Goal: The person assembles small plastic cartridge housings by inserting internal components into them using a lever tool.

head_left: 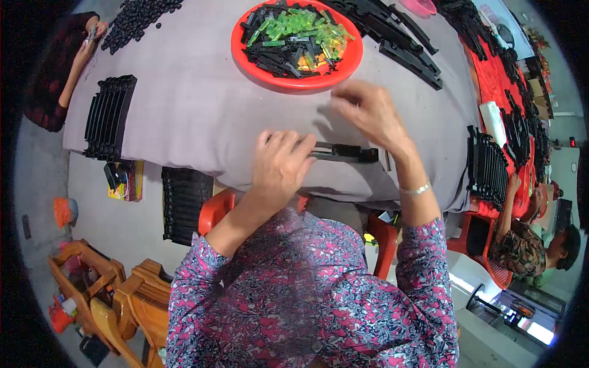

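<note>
While the left hand (281, 162) clasps a black part (351, 153), right hand (373, 111) blurred near red basin (294, 82), its grip unclear

Before you is a bar (350, 153); behind it on the table (178, 110), a basin (294, 84) of parts (294, 26); left, a stack (110, 118); right, another stack (489, 168).

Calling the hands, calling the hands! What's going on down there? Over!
Left hand holding black strip by its left end. Right hand blurred, off the strip. Red tray beyond, not blocking strip.
</note>
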`<control>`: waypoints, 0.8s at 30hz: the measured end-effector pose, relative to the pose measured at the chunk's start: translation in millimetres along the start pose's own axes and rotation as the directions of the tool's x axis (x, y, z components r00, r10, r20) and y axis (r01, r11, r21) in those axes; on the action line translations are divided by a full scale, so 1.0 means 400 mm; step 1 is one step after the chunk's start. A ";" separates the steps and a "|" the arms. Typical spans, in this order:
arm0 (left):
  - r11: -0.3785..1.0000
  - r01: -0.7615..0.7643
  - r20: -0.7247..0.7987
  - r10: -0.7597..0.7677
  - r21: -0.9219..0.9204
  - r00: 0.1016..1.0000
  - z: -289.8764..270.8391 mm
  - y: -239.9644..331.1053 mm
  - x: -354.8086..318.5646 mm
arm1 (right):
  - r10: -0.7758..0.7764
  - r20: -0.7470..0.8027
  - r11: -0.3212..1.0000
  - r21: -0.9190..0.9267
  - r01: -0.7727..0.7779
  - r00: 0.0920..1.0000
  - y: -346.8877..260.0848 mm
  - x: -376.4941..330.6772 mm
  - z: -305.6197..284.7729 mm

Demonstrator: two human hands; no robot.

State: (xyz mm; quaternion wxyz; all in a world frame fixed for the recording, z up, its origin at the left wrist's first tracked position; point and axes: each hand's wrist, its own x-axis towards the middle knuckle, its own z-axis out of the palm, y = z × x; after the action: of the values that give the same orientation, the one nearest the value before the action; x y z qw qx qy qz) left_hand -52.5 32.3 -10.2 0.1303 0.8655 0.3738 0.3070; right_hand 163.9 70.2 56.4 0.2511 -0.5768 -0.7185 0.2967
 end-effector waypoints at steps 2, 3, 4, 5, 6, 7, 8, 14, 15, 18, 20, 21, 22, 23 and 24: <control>1.000 0.001 -0.006 -0.001 0.018 1.000 -0.007 0.008 0.004 | 0.003 -0.305 0.991 -0.125 -0.043 0.952 0.011 0.081 0.014; 0.999 -0.003 -0.008 0.003 0.036 1.000 -0.008 0.010 0.004 | 0.003 -0.306 0.991 -0.127 -0.044 0.952 0.037 0.118 0.025; 0.999 -0.005 -0.008 0.005 0.034 1.000 -0.004 0.012 0.006 | -0.023 -0.344 0.988 -0.152 -0.032 0.939 0.072 0.155 0.038; 1.000 -0.010 -0.028 0.010 0.027 1.000 0.000 0.011 0.004 | -0.054 -0.376 0.984 -0.176 -0.014 0.925 0.080 0.186 0.049; 1.000 -0.016 -0.047 0.016 0.019 0.999 0.002 0.011 0.003 | -0.057 -0.372 0.985 -0.175 -0.010 0.926 0.088 0.207 0.054; 1.000 -0.007 -0.047 0.008 0.021 0.999 0.002 0.011 -0.001 | -0.058 -0.341 0.966 -0.257 -0.033 0.938 0.084 0.222 0.063; 1.000 -0.011 -0.060 0.012 0.007 0.998 0.001 0.010 -0.002 | -0.057 -0.310 0.940 -0.337 -0.054 0.949 0.080 0.234 0.071; 0.998 -0.017 -0.023 0.016 -0.061 1.000 -0.001 0.005 0.005 | 0.013 -0.368 0.913 -0.376 -0.161 0.930 0.086 0.252 0.105; 0.997 -0.030 -0.028 0.028 -0.071 0.999 -0.002 0.002 0.008 | 0.018 -0.364 0.919 -0.362 -0.159 0.931 0.090 0.255 0.105; 0.998 -0.044 -0.029 0.043 -0.050 0.999 -0.010 -0.005 0.011 | 0.023 -0.316 0.907 -0.392 -0.152 0.948 0.081 0.262 0.096; 0.994 -0.061 -0.040 0.057 -0.092 0.998 -0.014 -0.007 0.020 | -0.042 -0.299 0.902 -0.421 -0.092 0.953 0.129 0.259 0.078; 0.991 -0.066 -0.027 0.064 -0.114 0.998 -0.013 -0.005 0.026 | -0.137 -0.336 0.909 -0.416 -0.016 0.932 0.177 0.256 0.066; 0.990 -0.065 -0.016 0.063 -0.128 0.998 -0.012 -0.006 0.028 | -0.234 -0.368 0.909 -0.411 0.069 0.900 0.212 0.248 0.059; 0.990 -0.066 -0.001 0.066 -0.123 0.998 -0.013 -0.013 0.021 | -0.234 -0.408 0.967 -0.196 0.165 0.882 0.187 0.217 0.057; 0.991 -0.054 0.004 0.055 -0.120 0.998 -0.016 -0.017 0.017 | -0.231 -0.401 0.968 -0.187 0.168 0.887 0.164 0.172 0.035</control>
State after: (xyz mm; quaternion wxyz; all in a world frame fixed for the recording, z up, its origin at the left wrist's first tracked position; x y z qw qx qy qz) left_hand -56.8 41.8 -5.5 0.1751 0.8670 0.3306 0.3292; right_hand 184.4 146.2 0.8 0.3855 -0.5669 -0.7231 0.0847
